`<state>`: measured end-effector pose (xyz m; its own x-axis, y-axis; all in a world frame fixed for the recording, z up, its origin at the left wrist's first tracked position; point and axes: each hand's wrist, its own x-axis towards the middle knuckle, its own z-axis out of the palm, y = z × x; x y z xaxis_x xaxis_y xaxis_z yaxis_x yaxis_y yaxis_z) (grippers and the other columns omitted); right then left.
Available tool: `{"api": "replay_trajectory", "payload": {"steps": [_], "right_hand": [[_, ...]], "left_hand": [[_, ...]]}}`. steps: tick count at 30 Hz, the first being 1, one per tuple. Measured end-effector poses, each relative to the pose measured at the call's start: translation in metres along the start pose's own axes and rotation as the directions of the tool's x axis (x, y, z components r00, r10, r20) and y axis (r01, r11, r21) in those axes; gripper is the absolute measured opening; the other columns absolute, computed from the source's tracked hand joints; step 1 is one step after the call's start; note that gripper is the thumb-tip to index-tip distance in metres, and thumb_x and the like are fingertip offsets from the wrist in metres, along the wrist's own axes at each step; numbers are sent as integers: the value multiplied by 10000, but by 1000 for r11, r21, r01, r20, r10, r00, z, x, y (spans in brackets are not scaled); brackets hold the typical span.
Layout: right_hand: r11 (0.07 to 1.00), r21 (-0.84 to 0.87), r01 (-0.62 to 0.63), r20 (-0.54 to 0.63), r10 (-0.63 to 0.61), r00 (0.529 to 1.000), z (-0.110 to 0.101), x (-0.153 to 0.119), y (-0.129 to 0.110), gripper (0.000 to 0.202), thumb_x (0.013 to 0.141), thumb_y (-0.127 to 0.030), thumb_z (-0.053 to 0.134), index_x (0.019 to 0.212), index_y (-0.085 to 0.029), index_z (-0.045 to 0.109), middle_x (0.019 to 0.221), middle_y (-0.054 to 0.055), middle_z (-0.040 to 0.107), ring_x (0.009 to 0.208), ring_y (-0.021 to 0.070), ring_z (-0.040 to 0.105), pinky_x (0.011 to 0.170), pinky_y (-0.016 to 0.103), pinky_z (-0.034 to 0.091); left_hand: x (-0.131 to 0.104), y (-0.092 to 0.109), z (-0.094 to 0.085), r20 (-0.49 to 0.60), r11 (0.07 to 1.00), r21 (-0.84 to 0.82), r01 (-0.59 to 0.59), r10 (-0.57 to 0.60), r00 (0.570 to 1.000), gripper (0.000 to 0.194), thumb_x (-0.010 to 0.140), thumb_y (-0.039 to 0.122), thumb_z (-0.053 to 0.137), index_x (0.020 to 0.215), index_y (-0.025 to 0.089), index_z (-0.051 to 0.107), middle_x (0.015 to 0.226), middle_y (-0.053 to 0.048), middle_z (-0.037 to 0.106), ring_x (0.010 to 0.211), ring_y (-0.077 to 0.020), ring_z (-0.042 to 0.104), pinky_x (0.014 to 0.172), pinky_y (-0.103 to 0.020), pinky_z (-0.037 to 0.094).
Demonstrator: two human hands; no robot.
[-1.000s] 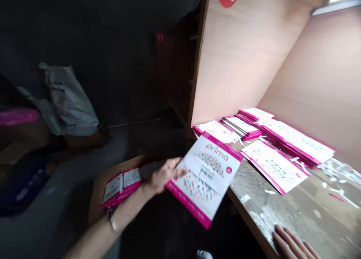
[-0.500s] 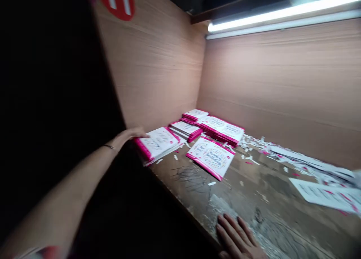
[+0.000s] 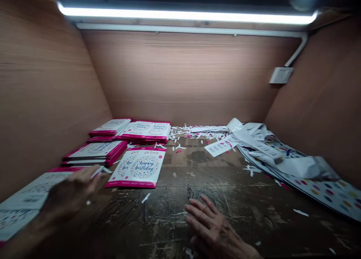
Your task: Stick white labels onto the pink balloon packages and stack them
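My left hand [image 3: 75,191] is at the front left, over the nearest pile of printed birthday packets [image 3: 31,191]. It is blurred, with bent fingers by the pile's right edge and a white edge at the fingertips; whether it grips a packet cannot be told. My right hand [image 3: 210,223] lies on the worn wooden tabletop [image 3: 175,199], fingers extended, holding nothing. Between the hands and farther back, one flat white packet with pink bands [image 3: 137,168] reads "happy birthday". Behind the left hand sits another packet stack [image 3: 97,152].
More packets [image 3: 146,129] are piled at the back left. Paper scraps [image 3: 180,133] litter the rear. Crumpled white label strips [image 3: 262,142] lie on polka-dot sheets [image 3: 324,191] at right. Wooden walls [image 3: 186,71] enclose the bench under a tube light [image 3: 186,15].
My view has swung from the left side to face the bench. My left hand has shifted from the near pile's left edge to its right side. My right hand stays on the tabletop.
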<state>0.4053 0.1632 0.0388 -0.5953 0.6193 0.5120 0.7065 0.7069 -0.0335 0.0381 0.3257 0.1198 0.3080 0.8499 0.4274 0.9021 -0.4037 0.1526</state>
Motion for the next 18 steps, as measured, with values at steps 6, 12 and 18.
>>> {"api": "replay_trajectory", "payload": {"steps": [6,12,18], "right_hand": [[920,-188,-344,121,370,921,-48,-62,32,346,867,-148,413,1204,-138,496,1293,102,493,1230,233,394,1016,509,327],[688,-311,-656,-107,660,743,-86,-143,65,334,886,-186,388,1193,-158,517,1273,82,514,1203,212,432,1023,461,334],[383,-163,-909,-361,834,417,-128,-177,129,401,862,-294,391,1161,-65,527,1194,150,562,1128,237,503,941,351,417]], "left_hand": [[15,119,67,110,947,-115,-301,313,943,332,841,419,358,930,198,590,954,-97,654,912,-273,608,760,-364,491],[12,201,107,139,843,-315,-436,496,857,269,863,326,380,952,210,606,977,-78,655,884,-230,623,743,-329,512],[2,265,107,134,737,-449,-505,614,778,201,850,239,427,975,201,581,975,-83,649,859,-213,626,717,-302,518]]}}
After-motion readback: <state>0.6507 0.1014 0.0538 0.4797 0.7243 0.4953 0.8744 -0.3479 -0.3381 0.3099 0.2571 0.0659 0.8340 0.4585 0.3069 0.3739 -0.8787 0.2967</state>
